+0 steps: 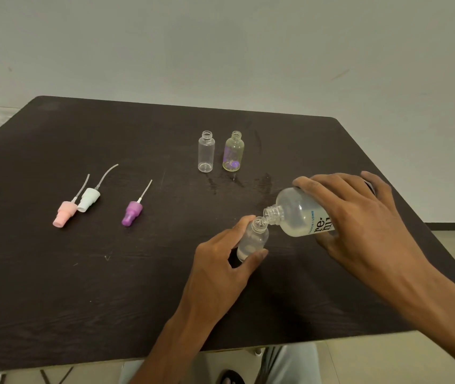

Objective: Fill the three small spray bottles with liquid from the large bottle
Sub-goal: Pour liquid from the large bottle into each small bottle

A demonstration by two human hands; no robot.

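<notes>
My right hand (359,217) grips the large clear bottle (301,214), tipped on its side with its open neck pointing left. The neck touches the mouth of a small clear spray bottle (254,239), which my left hand (220,261) holds between thumb and fingers on the dark table (110,286). Liquid shows in the lower part of this small bottle. Two more small uncapped bottles stand upright farther back: a clear one (206,151) and a yellowish one with purple print (233,151).
Three spray caps with dip tubes lie at the left: pink (64,213), white (89,199) and purple (131,213). Wet streaks (237,181) mark the table in front of the two standing bottles. The table's near edge runs just below my forearms.
</notes>
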